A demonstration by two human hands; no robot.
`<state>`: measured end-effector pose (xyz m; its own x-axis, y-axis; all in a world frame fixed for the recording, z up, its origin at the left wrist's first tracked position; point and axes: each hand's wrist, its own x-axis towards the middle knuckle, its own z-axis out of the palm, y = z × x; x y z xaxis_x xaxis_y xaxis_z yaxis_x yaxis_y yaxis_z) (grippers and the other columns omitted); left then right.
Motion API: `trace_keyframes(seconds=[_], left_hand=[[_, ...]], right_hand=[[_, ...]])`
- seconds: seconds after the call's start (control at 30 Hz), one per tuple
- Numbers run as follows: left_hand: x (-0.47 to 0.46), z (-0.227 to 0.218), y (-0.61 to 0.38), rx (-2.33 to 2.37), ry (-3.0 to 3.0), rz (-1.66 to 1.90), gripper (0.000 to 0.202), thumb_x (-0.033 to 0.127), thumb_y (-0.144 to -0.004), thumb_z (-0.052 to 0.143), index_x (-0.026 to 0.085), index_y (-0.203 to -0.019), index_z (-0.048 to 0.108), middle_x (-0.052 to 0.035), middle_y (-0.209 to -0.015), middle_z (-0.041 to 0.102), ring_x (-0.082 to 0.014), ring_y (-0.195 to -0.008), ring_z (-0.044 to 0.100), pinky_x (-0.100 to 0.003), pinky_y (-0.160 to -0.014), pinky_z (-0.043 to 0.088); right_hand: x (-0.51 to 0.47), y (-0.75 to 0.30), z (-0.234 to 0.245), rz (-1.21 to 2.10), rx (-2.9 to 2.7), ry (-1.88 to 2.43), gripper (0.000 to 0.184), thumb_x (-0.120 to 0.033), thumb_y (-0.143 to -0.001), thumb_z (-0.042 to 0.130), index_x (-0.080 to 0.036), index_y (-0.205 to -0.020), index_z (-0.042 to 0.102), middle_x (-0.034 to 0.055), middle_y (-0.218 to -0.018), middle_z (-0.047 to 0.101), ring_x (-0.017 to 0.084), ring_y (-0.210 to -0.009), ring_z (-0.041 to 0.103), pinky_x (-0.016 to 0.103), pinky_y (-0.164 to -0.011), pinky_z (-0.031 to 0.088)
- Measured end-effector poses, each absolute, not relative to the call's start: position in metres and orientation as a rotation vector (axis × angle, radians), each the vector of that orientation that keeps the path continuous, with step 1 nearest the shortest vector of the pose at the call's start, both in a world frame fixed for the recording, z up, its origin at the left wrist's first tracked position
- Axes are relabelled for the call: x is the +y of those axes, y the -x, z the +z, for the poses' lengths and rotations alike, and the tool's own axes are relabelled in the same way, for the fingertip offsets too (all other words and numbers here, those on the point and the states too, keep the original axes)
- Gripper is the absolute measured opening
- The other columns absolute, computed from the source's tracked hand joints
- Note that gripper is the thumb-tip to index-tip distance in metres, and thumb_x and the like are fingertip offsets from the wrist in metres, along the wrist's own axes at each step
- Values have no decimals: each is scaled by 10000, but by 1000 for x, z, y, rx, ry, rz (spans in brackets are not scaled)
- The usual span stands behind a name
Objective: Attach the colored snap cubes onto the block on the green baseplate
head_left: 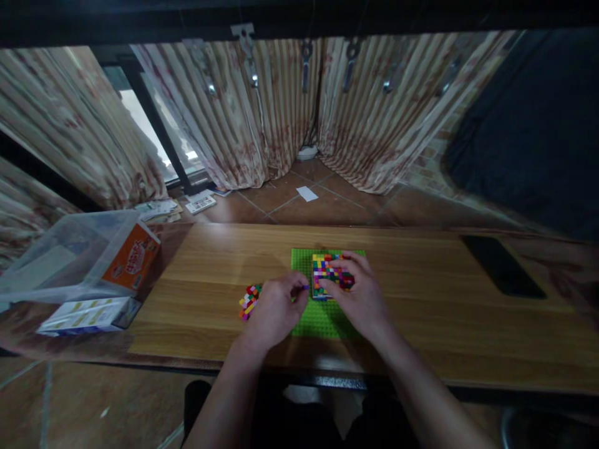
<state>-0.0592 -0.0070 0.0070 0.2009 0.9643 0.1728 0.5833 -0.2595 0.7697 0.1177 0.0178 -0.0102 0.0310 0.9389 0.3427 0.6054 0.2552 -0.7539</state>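
A green studded baseplate [309, 324] lies on the wooden table, and a block of many-coloured toy bricks [321, 265] is built up on it. My left hand [281, 305] is closed in a pinch on a small purple brick [306, 287], just left of the block. Over the block's right side rests my right hand [360, 293], thumb and fingers spread apart on its top. Part of the block is hidden under that hand. A loose pile of small bricks [248, 300] sits to the left of my left hand, which partly covers it.
A dark flat phone-like slab [503, 265] lies at the table's right. Left of the wooden tabletop [210, 262] stand a clear plastic bin [70, 249] with an orange box [133, 255] against it and a white carton [87, 315]. Curtains [281, 118] hang behind.
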Motion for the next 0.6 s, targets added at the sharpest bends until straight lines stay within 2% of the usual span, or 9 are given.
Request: trace_keyframes(seconds=[0.2, 0.6], left_hand=[[-5, 6, 58, 1383, -1931, 876, 127, 144, -849, 554, 194, -829, 669, 13, -751, 684, -118, -685, 628, -227, -673, 473], [-4, 5, 51, 1328, -1876, 884, 65, 159, -844, 602, 202, -846, 651, 12, -782, 701, -131, -722, 657, -243, -702, 492]], right_hand=[[18, -118, -10, 482, -1673, 1437, 288, -386, -733, 734, -235, -974, 691, 99, -1251, 561, 294, -1165, 554, 509, -1027, 427], [17, -118, -8, 525, -1684, 1451, 288, -387, -750, 708, -242, -998, 692, 105, -1285, 541, 306, -1193, 534, 523, -1022, 428]])
